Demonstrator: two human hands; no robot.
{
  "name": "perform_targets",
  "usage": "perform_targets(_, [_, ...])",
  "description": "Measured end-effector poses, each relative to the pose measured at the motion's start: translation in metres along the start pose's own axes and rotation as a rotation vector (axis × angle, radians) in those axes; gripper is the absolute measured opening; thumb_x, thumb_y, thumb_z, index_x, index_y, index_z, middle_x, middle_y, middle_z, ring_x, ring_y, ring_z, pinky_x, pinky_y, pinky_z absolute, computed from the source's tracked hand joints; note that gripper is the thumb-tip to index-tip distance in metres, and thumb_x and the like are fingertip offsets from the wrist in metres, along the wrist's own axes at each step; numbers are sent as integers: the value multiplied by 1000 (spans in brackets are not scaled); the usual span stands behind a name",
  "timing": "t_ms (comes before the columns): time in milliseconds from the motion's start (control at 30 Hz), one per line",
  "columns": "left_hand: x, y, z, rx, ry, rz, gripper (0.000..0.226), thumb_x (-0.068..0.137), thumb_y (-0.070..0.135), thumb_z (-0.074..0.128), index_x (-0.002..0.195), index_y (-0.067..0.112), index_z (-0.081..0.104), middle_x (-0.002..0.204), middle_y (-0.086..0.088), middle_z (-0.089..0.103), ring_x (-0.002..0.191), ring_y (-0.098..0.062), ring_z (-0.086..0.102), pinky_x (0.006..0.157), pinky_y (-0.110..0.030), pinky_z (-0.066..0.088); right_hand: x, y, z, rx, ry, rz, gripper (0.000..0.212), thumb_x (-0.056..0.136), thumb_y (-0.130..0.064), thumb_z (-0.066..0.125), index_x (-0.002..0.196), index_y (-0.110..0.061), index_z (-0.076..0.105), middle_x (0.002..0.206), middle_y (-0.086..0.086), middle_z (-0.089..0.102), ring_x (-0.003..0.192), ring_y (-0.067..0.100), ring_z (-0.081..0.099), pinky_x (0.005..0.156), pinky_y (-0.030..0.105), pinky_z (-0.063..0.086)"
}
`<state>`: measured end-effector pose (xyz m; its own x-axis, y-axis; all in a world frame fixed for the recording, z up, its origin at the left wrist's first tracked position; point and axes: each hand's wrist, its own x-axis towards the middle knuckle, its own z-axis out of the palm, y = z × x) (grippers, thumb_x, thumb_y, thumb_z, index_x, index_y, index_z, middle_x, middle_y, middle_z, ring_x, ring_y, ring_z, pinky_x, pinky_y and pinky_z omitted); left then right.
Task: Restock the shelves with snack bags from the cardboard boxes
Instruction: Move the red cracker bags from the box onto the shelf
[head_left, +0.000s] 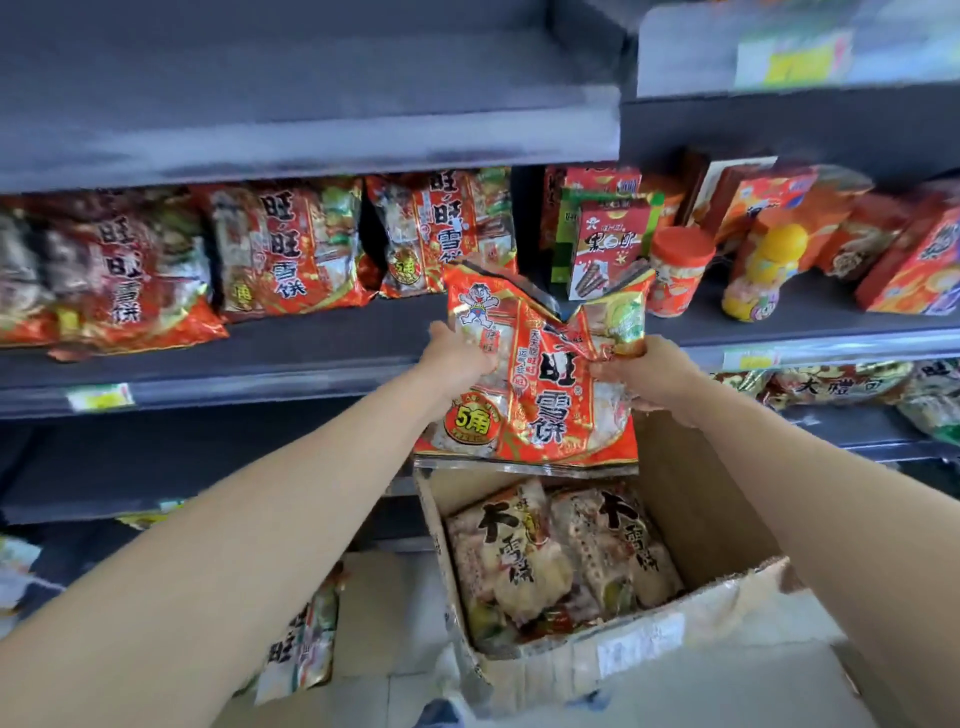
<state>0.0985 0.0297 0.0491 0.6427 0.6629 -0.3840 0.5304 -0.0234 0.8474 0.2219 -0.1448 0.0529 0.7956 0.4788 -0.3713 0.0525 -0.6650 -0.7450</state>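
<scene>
A large red snack bag (540, 374) with a cartoon boy and black characters is held up in front of the middle shelf (311, 343). My left hand (457, 358) grips its left edge and my right hand (649, 379) grips its right edge near the crumpled top. Below it an open cardboard box (696, 519) holds two pale snack bags (561, 556) lying flat. Three matching red bags (285, 244) stand in a row on the middle shelf, left of the held bag.
Red boxes (608, 244), a red-lidded jar (678, 270) and a yellow bottle (763, 270) fill the shelf's right part. An upper shelf (311, 130) overhangs. More bags (841, 384) lie on the lower right shelf. Another box with a bag (301, 644) sits at lower left.
</scene>
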Motion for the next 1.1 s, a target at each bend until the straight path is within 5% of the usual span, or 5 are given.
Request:
perform_targets(133, [5,8,-46,-111,15,42,86,90,7,62,148,12,0,154,-7,23,136,-23,32,103,-31,38,20,-47,23,37,52,-107,41,80,-29,75,108,-11,51,104,6,62,92,25,61,82,43,56])
perform_targets(233, [19,11,-75,-133,42,81,81,92,2,56,149,12,0,153,-6,23,131,-20,33,86,-16,39,33,-77,44,60,82,-170,43,83,-24,72,113,-9,45,104,7,58,89,26,57,73,37,50])
perform_targets(433, [69,10,-121,-93,93,56,84,91,-5,53,152,21,1,154,-7,23,136,-27,34,109,-41,35,67,-118,80,90,129,-218,46,89,-20,65,123,-2,39,89,2,50,80,21,50,66,33,39])
perform_targets(933, [180,-1,-144,-90,110,3,54,87,-1,61,133,14,36,129,-8,47,107,-23,55,69,-30,55,150,-158,132,92,151,-36,47,86,-16,58,126,-10,35,125,14,52,117,32,51,98,41,43])
perform_targets(1100, [190,-2,-140,-115,125,51,63,87,-5,59,139,19,34,129,-9,52,107,-25,59,90,-44,54,156,-153,136,72,137,-73,69,86,-14,62,143,-17,23,140,9,41,126,30,45,102,40,42])
